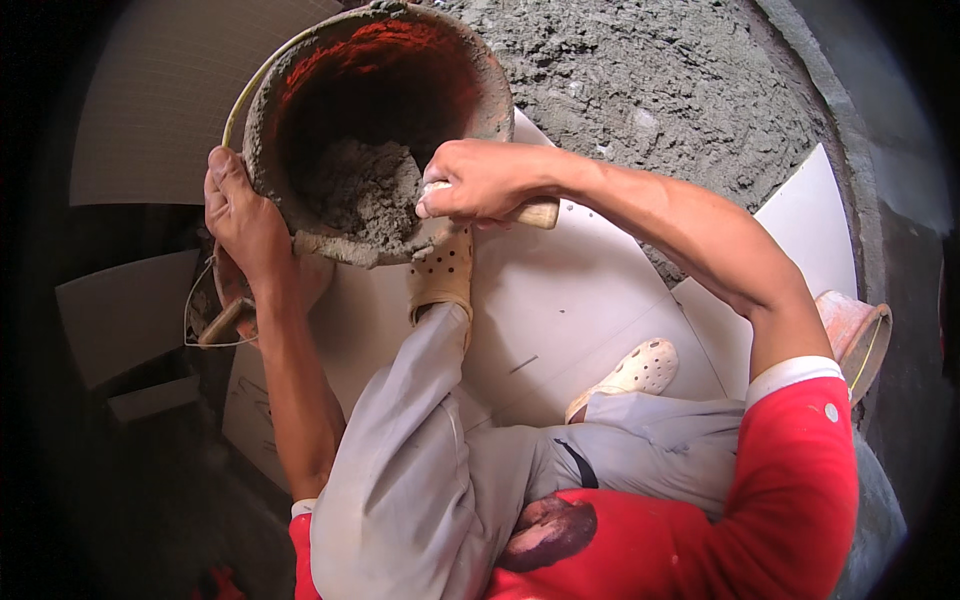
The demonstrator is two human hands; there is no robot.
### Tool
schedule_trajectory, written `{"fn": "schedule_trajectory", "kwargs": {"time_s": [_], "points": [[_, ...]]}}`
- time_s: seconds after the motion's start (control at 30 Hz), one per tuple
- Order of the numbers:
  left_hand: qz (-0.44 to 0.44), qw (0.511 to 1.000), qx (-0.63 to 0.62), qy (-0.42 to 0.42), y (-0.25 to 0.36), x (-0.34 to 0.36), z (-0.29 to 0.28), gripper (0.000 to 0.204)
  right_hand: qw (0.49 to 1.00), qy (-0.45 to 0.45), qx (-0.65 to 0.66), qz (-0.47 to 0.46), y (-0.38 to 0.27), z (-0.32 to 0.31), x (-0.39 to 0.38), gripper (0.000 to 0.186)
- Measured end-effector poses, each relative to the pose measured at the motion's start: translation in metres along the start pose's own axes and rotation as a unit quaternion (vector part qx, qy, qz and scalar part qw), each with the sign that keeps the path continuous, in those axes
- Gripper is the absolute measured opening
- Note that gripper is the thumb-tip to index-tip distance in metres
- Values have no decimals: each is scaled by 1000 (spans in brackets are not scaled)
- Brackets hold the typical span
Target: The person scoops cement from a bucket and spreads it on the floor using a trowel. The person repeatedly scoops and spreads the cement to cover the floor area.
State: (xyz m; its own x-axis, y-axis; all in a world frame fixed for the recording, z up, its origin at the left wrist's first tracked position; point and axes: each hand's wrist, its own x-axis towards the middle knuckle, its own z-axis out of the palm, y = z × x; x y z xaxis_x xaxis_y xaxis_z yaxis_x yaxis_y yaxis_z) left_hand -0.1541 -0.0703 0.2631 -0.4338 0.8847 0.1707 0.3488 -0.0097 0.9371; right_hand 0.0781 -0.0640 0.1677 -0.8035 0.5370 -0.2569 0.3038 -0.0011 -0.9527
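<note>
The fingers (pixel 431 207) of the right hand (pixel 482 182) are closed around the wooden handle of a trowel (pixel 541 213), whose butt sticks out on the right. The trowel's front end is over the bucket's mouth, though its blade is hard to tell from the grey mortar (pixel 362 195) there.

The left hand (pixel 247 218) is against the outer left side of the bucket (pixel 262 135), close to the rim; its fingers are partly hidden, so I cannot tell how far they are bent. The bucket is tilted, its mouth facing the person, with mortar gathered in the lower part and a reddish inner wall above. A thin yellow wire (pixel 243 92) curves along its left edge.

Below and partly behind the left forearm is another container (pixel 233 283), with a second wooden handle (pixel 222 323) beside it. One tan clog (pixel 441 272) is just below the bucket and a cream clog (pixel 640 367) is farther right, both on white tiles (pixel 560 310). A rough bed of wet mortar (pixel 670 95) spreads across the upper right. A small orange bucket (pixel 843 335) lies tipped beyond the right elbow, and loose tiles (pixel 130 310) lie at the left.
</note>
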Motion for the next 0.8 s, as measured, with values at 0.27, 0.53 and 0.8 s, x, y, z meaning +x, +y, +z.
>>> {"fn": "schedule_trajectory", "kwargs": {"time_s": [0.27,0.53,0.8], "points": [[-17,1000,-17,10,1,18,12,34,988,0,122,97,-28,-31,-26,41],[-40,999,9,12,4,42,14,36,973,117,138,144,-30,-85,-138,34],[-61,997,-5,43,-12,56,6,37,796,372,-420,226,74,-113,-254,34]]}}
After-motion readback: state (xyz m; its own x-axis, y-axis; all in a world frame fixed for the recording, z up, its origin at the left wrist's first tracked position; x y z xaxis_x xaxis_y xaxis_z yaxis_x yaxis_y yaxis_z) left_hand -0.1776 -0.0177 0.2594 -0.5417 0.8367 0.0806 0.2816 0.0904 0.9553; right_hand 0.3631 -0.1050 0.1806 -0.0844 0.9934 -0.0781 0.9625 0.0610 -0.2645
